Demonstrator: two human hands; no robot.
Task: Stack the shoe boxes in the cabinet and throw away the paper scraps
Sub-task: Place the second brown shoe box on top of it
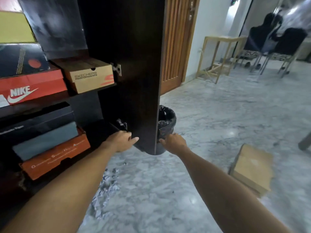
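Note:
The dark cabinet (55, 98) on the left holds shoe boxes: a red Nike box (32, 86), a tan Skechers box (90, 76), and an orange box (55, 157) low down under a grey and a black box. Its open dark door (134, 64) stands edge-on in the middle. My left hand (121, 140) touches the door's inner face near its bottom with straight fingers. My right hand (173, 142) reaches to the door's outer side, beside the black bin (166, 121); its fingers look relaxed. Crumpled paper scraps (107, 182) lie on the floor. A tan cardboard box (252, 167) sits on the floor at right.
The bin is lined with a black bag and stands partly behind the door. A wooden door (176, 44), a light wooden side table (217, 52) and chairs (276, 46) stand further back. Grey marble floor (210, 115) stretches between them.

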